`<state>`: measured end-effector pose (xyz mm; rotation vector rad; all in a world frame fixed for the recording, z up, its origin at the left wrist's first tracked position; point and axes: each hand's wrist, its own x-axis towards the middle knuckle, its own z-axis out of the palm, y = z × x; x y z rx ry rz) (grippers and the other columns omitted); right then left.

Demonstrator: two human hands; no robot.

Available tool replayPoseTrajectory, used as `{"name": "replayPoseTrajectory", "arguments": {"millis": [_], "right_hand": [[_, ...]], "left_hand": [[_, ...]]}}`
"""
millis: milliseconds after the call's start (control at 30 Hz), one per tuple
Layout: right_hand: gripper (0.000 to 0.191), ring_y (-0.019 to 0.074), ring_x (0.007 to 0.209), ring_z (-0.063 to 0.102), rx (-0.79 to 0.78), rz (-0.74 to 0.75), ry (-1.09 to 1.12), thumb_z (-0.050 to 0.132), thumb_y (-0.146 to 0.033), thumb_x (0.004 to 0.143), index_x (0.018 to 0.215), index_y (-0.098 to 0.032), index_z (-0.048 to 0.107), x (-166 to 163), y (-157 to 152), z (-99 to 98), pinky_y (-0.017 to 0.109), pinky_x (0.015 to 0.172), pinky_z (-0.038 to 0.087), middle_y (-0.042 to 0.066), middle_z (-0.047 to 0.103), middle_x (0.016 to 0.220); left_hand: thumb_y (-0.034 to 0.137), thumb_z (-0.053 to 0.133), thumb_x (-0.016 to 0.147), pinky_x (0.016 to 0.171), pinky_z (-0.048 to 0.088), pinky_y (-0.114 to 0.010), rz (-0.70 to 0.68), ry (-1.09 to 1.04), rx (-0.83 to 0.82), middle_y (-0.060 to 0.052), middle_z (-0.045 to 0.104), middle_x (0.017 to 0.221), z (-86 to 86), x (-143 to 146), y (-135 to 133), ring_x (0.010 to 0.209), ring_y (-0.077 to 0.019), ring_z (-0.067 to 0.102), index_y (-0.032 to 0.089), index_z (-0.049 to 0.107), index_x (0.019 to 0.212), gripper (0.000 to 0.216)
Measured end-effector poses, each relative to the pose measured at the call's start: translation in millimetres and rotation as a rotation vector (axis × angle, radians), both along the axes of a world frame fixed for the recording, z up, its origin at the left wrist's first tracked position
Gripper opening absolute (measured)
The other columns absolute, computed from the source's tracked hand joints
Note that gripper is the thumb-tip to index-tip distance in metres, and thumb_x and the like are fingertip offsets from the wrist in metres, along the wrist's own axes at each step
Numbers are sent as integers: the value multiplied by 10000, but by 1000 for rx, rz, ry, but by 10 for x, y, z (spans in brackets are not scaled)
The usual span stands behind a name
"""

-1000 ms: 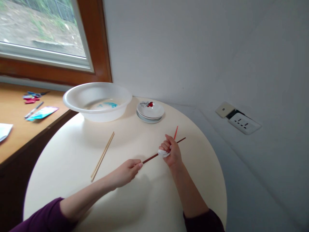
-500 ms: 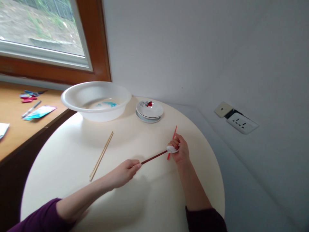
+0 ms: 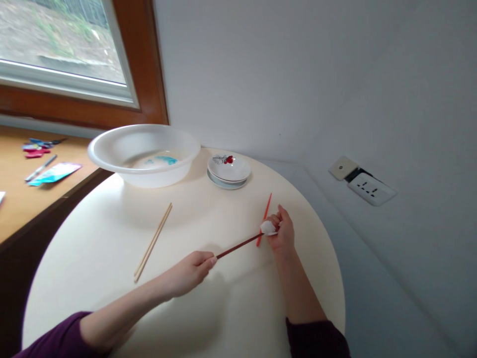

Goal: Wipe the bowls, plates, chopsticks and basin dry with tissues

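Cream table, dark and red chopsticks, white dishes

The round table (image 3: 112,233) is cream. The left hand (image 3: 190,271) pinches a dark reddish-brown chopstick (image 3: 238,245); the right hand (image 3: 282,232) closes on a white wad of cloth (image 3: 267,227) and a bright red chopstick (image 3: 264,219). A pair of pale wooden chopsticks (image 3: 153,242) lies toward the table's left side. At the far edge the basin (image 3: 143,151) is white with a turquoise mark inside, and the stacked saucers (image 3: 228,170) are white with a red and black flower motif. Both sleeves are dark purple. The window frame (image 3: 149,74) is reddish-brown wood.
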<state>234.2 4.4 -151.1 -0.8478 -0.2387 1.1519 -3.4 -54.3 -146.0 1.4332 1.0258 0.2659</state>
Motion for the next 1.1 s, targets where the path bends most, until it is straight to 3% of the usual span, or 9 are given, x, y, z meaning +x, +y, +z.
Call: {"name": "replayPoseTrajectory", "arguments": {"millis": [200, 400, 533, 600, 733, 833, 900, 1000, 1100], "right_hand": [[529, 26, 310, 139, 67, -43, -66, 666, -294, 676, 511, -205, 173, -2, -12, 8, 160, 291, 176, -130, 161, 367], [524, 21, 312, 132, 112, 304, -4, 612, -357, 749, 488, -199, 186, 112, -39, 12, 143, 320, 227, -121, 178, 355], [498, 25, 304, 157, 115, 363, -11, 592, -358, 779, 474, -196, 234, 132, -44, -24, 147, 327, 244, -114, 223, 366], [487, 31, 301, 210, 114, 365, -3, 585, -367, 787, 461, -194, 266, 103, -54, -37, 149, 328, 256, -106, 252, 362], [450, 81, 447, 501, 102, 436, 11, 579, -467, 768, 461, -188, 404, -8, -108, -1, 199, 513, 456, -59, 412, 391], [386, 180, 722, 640, 51, 524, -37, 529, -517, 781, 615, -173, 586, -106, -165, 72, 331, 694, 511, 21, 623, 588], [420, 223, 817, 648, -1, 609, -77, 449, -528, 822, 784, -158, 645, -175, -202, 122, 392, 717, 511, 81, 688, 784], [492, 225, 811, 656, -52, 748, -138, 347, -531, 862, 959, -148, 640, -293, -245, 166, 374, 666, 521, 129, 685, 932], [535, 212, 688, 665, -64, 878, -208, 320, -549, 862, 1024, -137, 619, -425, -276, 146, 307, 533, 509, 137, 692, 876]], "left_hand": [[608, 397, 754, 404, 167, -219, 11, -17, -65, 93, 269, 461, 6, -4, 0, 414, -69, 222, 204, 362, 596, 435], [448, 460, 769, 406, 126, -228, 172, -157, -92, 95, 255, 408, 44, -62, 78, 386, -55, 195, 198, 323, 527, 374], [389, 554, 726, 403, 96, -213, 336, -392, -150, 102, 239, 424, 30, -75, 119, 375, -36, 177, 198, 294, 537, 374], [381, 581, 725, 401, 101, -201, 386, -545, -197, 104, 231, 421, 38, -71, 121, 376, -32, 167, 195, 292, 540, 390], [336, 588, 754, 396, 186, -190, 540, -797, -203, 83, 288, 408, 102, -72, 138, 384, -44, 230, 188, 306, 543, 382], [283, 592, 753, 450, 320, -203, 733, -913, -173, 58, 359, 459, 132, -99, 197, 445, -66, 342, 177, 365, 546, 325], [263, 595, 743, 514, 390, -223, 812, -967, -166, 48, 395, 503, 122, -126, 244, 499, -80, 398, 171, 415, 563, 271], [282, 591, 747, 562, 431, -251, 798, -960, -145, 41, 424, 522, 83, -151, 285, 521, -93, 424, 172, 444, 578, 250], [339, 590, 752, 547, 432, -259, 757, -893, -74, 43, 435, 502, 60, -138, 271, 503, -98, 422, 172, 467, 602, 256]]}}
